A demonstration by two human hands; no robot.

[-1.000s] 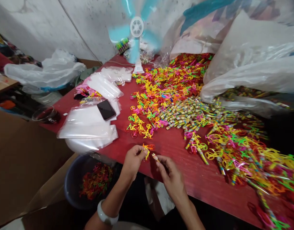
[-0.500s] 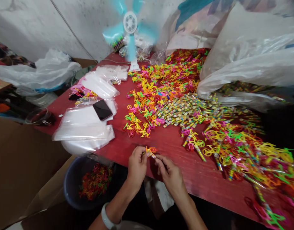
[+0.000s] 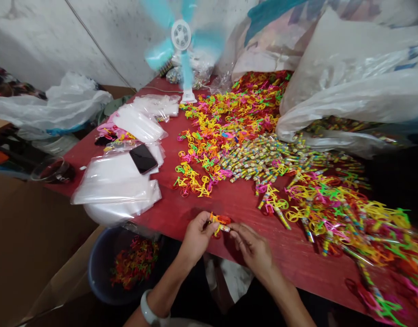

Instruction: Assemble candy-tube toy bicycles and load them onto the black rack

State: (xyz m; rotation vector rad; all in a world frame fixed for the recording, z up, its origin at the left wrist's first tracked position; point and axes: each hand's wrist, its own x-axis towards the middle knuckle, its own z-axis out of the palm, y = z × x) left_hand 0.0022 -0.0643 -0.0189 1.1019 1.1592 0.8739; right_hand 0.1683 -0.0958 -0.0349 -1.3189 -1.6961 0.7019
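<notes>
Near the table's front edge, my left hand (image 3: 196,240) pinches a small orange and yellow plastic toy bicycle (image 3: 223,219) between thumb and fingers. A slim tube in a printed wrapper (image 3: 224,228) lies against the bicycle, and my right hand (image 3: 255,249) has closed its fingertips on the tube's right end. Whether tube and bicycle are joined is too small to tell. Ahead of my hands spread loose toy bicycles (image 3: 198,179) and a heap of printed tubes (image 3: 256,156). Bicycles with tubes attached (image 3: 338,204) are piled at the right.
Clear plastic bags (image 3: 110,181) and a phone (image 3: 143,159) lie at the left of the red table (image 3: 168,190). A running fan (image 3: 181,35) stands behind. Below the edge sits a blue basin (image 3: 96,277) of plastic pieces. A glass cup (image 3: 54,170) stands far left; large sacks (image 3: 345,68) bulge right.
Both hands have shifted slightly right and down in the picture. The toy bicycle has turned a little and shows more of its orange and yellow parts. My right fingertips stay at the tube's end.
</notes>
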